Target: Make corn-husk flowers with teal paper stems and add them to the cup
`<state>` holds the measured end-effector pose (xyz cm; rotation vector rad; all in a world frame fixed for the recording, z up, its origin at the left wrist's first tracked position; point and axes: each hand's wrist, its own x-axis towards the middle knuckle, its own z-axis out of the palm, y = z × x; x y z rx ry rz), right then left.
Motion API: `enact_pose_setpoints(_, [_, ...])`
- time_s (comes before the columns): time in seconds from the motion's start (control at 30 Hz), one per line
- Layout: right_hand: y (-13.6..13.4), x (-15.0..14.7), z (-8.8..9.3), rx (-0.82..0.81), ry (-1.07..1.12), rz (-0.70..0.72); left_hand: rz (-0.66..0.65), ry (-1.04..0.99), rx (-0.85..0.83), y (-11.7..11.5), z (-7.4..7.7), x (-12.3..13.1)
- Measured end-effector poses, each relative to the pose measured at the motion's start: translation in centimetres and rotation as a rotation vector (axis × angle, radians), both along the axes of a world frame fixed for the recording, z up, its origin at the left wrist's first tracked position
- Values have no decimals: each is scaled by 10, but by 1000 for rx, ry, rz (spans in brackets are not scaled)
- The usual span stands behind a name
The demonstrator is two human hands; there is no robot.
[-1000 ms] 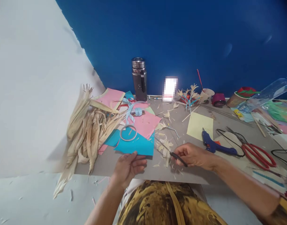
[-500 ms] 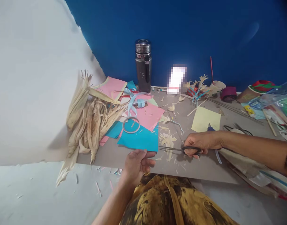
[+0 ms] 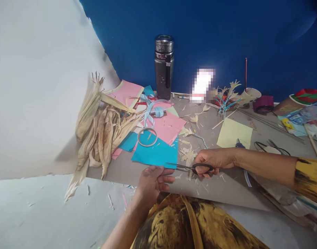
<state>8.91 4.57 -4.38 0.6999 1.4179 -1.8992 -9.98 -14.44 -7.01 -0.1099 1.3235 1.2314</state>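
My right hand (image 3: pixel 206 164) is closed round the black handles of a pair of scissors (image 3: pixel 185 167). Their blades point left and lie across the lower right corner of a blue sheet of paper (image 3: pixel 154 154). At that sheet's near edge, my left hand (image 3: pixel 155 180) pinches it, thumb on top and the other fingers underneath, loosely spread. A roll of tape (image 3: pixel 147 145) rests on the blue sheet. Pale star-shaped husk cutouts (image 3: pixel 187 155) and small scraps lie just beyond the scissors.
Dried corn husks (image 3: pixel 104 138) hang over the table's left edge. Behind are pink paper (image 3: pixel 169 126), light-blue ribbon (image 3: pixel 149 110), a dark flask (image 3: pixel 163 76) and a blurred bright screen (image 3: pixel 202 84). On the right are yellow paper (image 3: pixel 233 133), a second pair of scissors (image 3: pixel 275 147) and paper cups (image 3: pixel 249 97).
My right hand has brought the scissors left, so the blades now overlap the blue paper's corner. My left hand keeps its hold, and the view has shifted slightly.
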Motion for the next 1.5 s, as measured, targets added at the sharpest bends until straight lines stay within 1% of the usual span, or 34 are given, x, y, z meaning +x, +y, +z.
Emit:
enact_pose_setpoints(0.17, [-7,-10,-2,-8,8,-39,3,-11,7,2,2,-1])
enact_pose_setpoints(0.3, [-8,-8,-3,-26,16,-63,4,-14,20,2,3,-1])
enact_pose_setpoints(0.47, [-5,-6,-4,-48,14,-71,-2,-17,47,0,-1,-1])
enact_pose_setpoints(0.7, [-7,-9,-4,-6,-2,-88,10,-8,35,-1,0,-1])
enact_pose_setpoints(0.83, [-8,-11,-5,-27,1,-87,12,-11,27,-1,-1,-2])
enact_pose_setpoints(1.07, [-11,-25,-1,-49,5,-63,-23,-10,31,-2,-3,-2])
enact_pose_setpoints(1.2, [-14,-34,-6,-67,-1,-59,-29,-13,36,-2,-3,-2])
enact_pose_setpoints(1.33, [-14,-37,-12,-30,8,-58,-35,-19,32,-3,-2,-2])
enact_pose_setpoints(1.5, [-13,-44,-11,-44,18,-54,-9,-6,13,-2,2,-2])
